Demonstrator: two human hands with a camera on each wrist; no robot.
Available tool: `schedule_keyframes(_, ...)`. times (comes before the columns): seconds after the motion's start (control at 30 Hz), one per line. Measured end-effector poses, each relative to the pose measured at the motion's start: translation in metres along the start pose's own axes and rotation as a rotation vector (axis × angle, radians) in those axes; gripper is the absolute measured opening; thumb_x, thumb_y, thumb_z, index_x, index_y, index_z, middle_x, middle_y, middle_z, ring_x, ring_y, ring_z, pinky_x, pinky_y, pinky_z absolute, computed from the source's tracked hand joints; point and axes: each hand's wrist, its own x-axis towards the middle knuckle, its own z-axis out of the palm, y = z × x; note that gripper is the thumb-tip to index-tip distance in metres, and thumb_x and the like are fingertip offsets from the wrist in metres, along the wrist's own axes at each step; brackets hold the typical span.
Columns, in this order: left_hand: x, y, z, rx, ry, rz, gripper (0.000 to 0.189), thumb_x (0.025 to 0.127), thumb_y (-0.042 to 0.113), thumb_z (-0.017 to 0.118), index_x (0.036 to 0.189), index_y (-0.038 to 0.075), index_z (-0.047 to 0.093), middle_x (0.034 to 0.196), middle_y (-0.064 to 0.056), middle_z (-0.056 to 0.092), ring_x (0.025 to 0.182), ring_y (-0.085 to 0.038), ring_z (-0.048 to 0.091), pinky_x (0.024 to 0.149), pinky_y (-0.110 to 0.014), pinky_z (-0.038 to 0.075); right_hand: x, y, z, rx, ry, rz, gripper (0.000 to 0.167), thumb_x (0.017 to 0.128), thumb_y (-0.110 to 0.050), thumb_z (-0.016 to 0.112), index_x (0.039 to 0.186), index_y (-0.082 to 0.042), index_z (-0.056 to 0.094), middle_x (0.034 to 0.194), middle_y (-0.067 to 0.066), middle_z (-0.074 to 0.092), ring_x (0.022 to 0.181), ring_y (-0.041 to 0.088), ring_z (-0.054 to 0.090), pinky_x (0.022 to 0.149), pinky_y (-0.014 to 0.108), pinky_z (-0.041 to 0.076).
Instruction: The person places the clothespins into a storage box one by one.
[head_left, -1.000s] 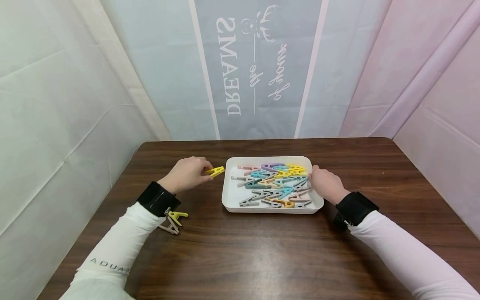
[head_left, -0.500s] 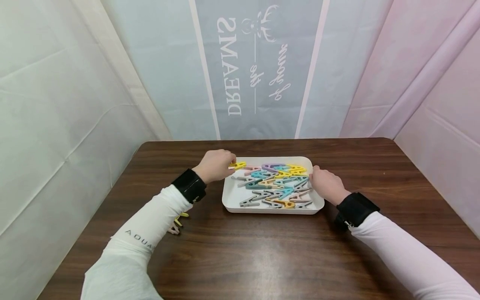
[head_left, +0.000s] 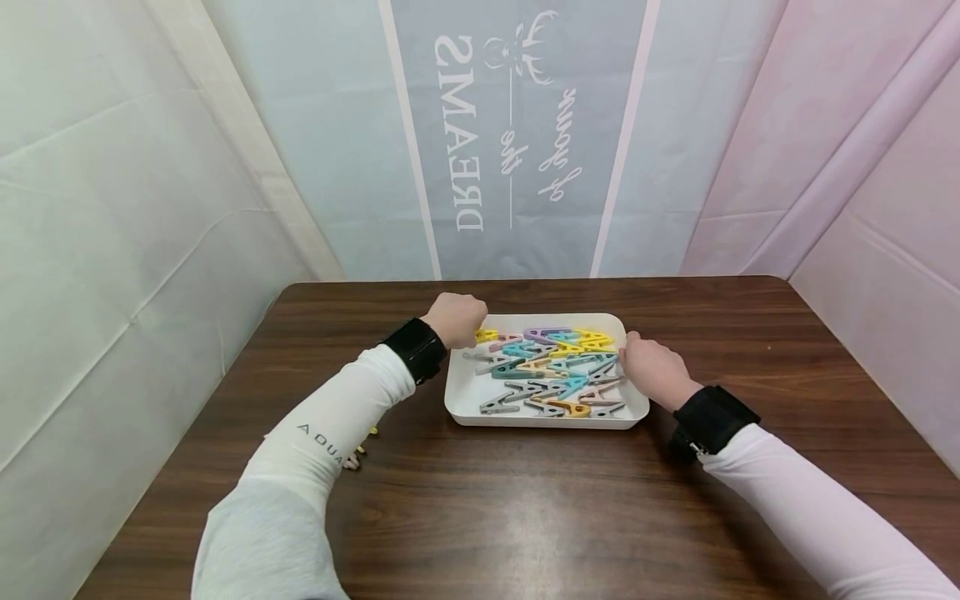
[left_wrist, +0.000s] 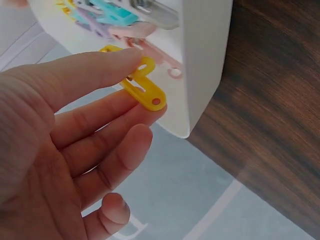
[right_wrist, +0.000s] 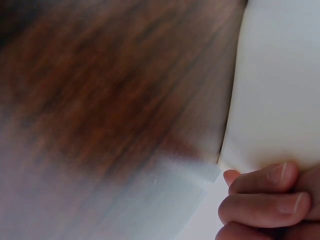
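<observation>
My left hand [head_left: 456,319] is over the left back corner of the white tray [head_left: 463,404]. It pinches a yellow clothespin [left_wrist: 152,97] between thumb and fingers, and the other fingers are loosely bent in the left wrist view. Beneath it in the tray lies a pink clothespin [left_wrist: 162,57]. My right hand [head_left: 654,369] holds the tray's right rim; its curled fingers [right_wrist: 262,207] show against the tray wall in the right wrist view. Inside the tray lie several clothespins in rows, among them a purple one [head_left: 538,335] and an orange one [head_left: 576,409].
On the brown wooden table [head_left: 480,508], a pinkish clothespin [head_left: 352,462] and a yellow one lie at the left, mostly hidden by my left sleeve [head_left: 322,433]. Pale curtains [head_left: 337,167] hang behind the table and at both sides.
My left hand has moved right with the yellow clothespin, from beside the tray to over its left back corner. The right hand and the tray stay in place.
</observation>
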Motion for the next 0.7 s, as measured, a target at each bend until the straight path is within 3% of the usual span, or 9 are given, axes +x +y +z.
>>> schedule_keyframes(0.27,0.013,-0.001,0.013,0.051,-0.032,-0.025,0.020,0.085,0.016,0.072,0.104,0.009,0.069,0.088,-0.004,0.068,0.072,-0.016,0.059,0.066,-0.032,0.051,0.001,0.000,0.000,0.005,-0.002,0.004,0.030,0.103,-0.013,0.043,0.110,0.016,0.044,0.066,0.014,0.053,0.057,0.026,0.055,0.050,0.038,0.044)
schedule_keyframes(0.53,0.012,0.008,0.012,0.169,-0.066,-0.029,0.014,0.090,0.016,0.067,0.103,0.011,0.070,0.085,-0.004,0.069,0.073,-0.016,0.063,0.069,-0.031,0.053,0.000,0.000,-0.001,0.002,0.005,-0.003,0.030,0.103,-0.013,0.043,0.110,0.016,0.044,0.065,0.013,0.052,0.056,0.026,0.055,0.049,0.038,0.043)
schedule_keyframes(0.7,0.013,0.013,0.016,0.228,-0.044,-0.031,0.012,0.093,0.017,0.065,0.101,0.013,0.072,0.083,-0.002,0.070,0.073,-0.014,0.064,0.068,-0.029,0.054,0.000,-0.002,-0.002,0.004,-0.008,0.005,0.031,0.103,-0.013,0.043,0.111,0.017,0.044,0.067,0.015,0.053,0.058,0.026,0.056,0.050,0.039,0.045)
